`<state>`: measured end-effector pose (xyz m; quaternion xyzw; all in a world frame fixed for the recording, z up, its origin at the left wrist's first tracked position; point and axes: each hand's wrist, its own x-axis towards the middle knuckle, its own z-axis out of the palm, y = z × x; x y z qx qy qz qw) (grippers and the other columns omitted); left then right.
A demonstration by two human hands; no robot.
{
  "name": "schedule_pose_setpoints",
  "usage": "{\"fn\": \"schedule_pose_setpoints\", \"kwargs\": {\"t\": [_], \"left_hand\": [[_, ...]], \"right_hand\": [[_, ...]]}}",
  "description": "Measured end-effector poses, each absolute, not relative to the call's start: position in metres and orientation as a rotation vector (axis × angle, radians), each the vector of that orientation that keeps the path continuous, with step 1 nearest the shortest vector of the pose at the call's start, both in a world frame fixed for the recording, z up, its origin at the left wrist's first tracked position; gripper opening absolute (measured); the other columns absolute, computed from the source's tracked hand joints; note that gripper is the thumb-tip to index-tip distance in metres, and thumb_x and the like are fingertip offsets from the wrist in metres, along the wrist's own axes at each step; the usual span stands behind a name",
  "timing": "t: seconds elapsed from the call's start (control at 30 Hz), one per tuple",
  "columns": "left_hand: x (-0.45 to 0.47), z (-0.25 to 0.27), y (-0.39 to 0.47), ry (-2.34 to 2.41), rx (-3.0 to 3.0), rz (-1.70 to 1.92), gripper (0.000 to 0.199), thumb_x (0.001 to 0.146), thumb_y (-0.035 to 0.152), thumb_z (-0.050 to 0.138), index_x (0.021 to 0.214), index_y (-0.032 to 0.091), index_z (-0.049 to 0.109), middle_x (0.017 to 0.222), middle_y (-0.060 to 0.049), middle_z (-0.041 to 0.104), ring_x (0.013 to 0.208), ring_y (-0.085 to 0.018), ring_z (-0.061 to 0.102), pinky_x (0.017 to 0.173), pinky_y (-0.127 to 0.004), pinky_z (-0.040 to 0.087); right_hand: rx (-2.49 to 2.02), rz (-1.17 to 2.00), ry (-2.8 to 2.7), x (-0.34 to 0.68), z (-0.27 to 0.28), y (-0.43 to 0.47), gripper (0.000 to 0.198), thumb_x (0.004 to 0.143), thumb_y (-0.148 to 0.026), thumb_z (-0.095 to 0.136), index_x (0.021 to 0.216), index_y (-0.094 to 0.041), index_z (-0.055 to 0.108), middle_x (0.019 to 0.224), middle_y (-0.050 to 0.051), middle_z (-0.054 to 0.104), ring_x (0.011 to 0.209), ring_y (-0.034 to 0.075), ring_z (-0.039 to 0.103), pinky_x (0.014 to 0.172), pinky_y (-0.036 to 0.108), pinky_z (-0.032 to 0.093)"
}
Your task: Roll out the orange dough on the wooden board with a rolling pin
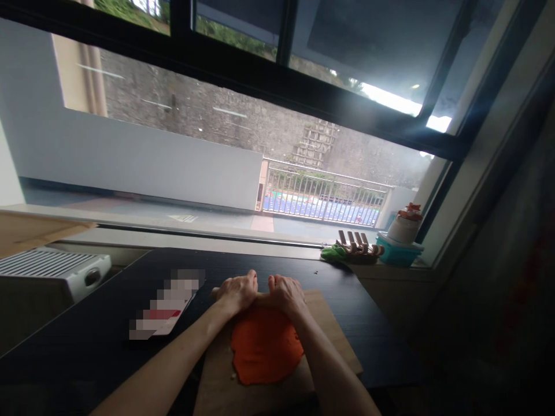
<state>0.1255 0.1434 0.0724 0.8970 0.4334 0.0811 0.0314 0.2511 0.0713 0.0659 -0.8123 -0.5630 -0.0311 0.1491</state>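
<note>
A flat, rounded sheet of orange dough or clay [266, 349] lies on a wooden board [333, 335]. Across its far edge runs a wooden rolling pin [264, 299], partly covered by my hands. My left hand [237, 290] is wrapped over the pin's left part, and one end of the pin pokes out beyond it. Close beside it, my right hand [288, 294] grips the pin's right part. Both thumbs point inward, with a short stretch of bare pin between the hands. A few small pale crumbs sit on the board left of the orange sheet.
The board rests on a dark table [373, 323]. To the left lies a flat, blurred-out object [167, 309]. A white slatted appliance [87, 274] stands far left. By the window sill are a green cloth [333, 253], a brown slotted holder [359, 247] and a teal box [399, 253].
</note>
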Motion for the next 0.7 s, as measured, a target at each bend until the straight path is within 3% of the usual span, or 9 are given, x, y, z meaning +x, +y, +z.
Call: {"fn": "schedule_pose_setpoints", "kwargs": {"t": [0.2, 0.3, 0.37, 0.47, 0.57, 0.7], "left_hand": [[0.126, 0.072, 0.138, 1.33, 2.757, 0.297, 0.039, 0.094, 0.031, 0.024, 0.107, 0.021, 0.059, 0.098, -0.01, 0.072, 0.093, -0.026, 0.067, 0.082, -0.04, 0.046], [0.108, 0.064, 0.116, 1.28, 2.826, 0.484, 0.041, 0.093, 0.032, 0.027, 0.102, 0.018, 0.064, 0.103, -0.011, 0.07, 0.101, -0.027, 0.062, 0.092, -0.044, 0.042], [0.091, 0.055, 0.101, 1.203, 2.847, 0.621, 0.042, 0.092, 0.033, 0.029, 0.109, 0.016, 0.064, 0.109, -0.012, 0.069, 0.103, -0.026, 0.061, 0.096, -0.044, 0.04], [0.063, 0.041, 0.085, 1.096, 2.848, 0.669, 0.045, 0.091, 0.035, 0.033, 0.125, 0.018, 0.057, 0.126, -0.01, 0.062, 0.117, -0.025, 0.054, 0.108, -0.046, 0.031], [0.043, 0.033, 0.08, 1.028, 2.841, 0.563, 0.048, 0.091, 0.034, 0.033, 0.133, 0.021, 0.051, 0.138, -0.006, 0.053, 0.128, -0.024, 0.046, 0.114, -0.046, 0.024], [0.04, 0.032, 0.089, 0.99, 2.838, 0.496, 0.048, 0.093, 0.034, 0.03, 0.135, 0.022, 0.049, 0.141, -0.004, 0.049, 0.131, -0.022, 0.043, 0.114, -0.044, 0.025]], "right_hand": [[-2.312, -0.072, -1.583, 0.254, 0.063, 0.069, 0.039, 0.097, -0.033, 0.03, 0.091, -0.023, 0.067, 0.089, 0.006, 0.072, 0.088, 0.019, 0.065, 0.076, 0.028, 0.044], [-2.282, -0.102, -1.559, 0.241, 0.056, 0.045, 0.035, 0.096, -0.033, 0.033, 0.111, -0.022, 0.062, 0.1, 0.005, 0.071, 0.097, 0.02, 0.063, 0.081, 0.029, 0.044], [-2.245, -0.186, -1.529, 0.231, 0.047, 0.024, 0.04, 0.095, -0.034, 0.034, 0.125, -0.017, 0.055, 0.114, 0.009, 0.067, 0.109, 0.022, 0.058, 0.092, 0.033, 0.041], [-2.178, -0.287, -1.577, 0.217, 0.028, -0.008, 0.044, 0.095, -0.033, 0.034, 0.129, -0.015, 0.054, 0.132, 0.011, 0.056, 0.125, 0.023, 0.047, 0.107, 0.037, 0.03], [-2.132, -0.335, -1.624, 0.208, 0.01, -0.032, 0.045, 0.093, -0.034, 0.036, 0.133, -0.021, 0.051, 0.142, 0.005, 0.046, 0.132, 0.022, 0.039, 0.111, 0.035, 0.026], [-2.115, -0.327, -1.645, 0.205, 0.003, -0.041, 0.045, 0.093, -0.036, 0.036, 0.135, -0.024, 0.05, 0.141, 0.003, 0.048, 0.132, 0.021, 0.04, 0.111, 0.033, 0.028]]}}
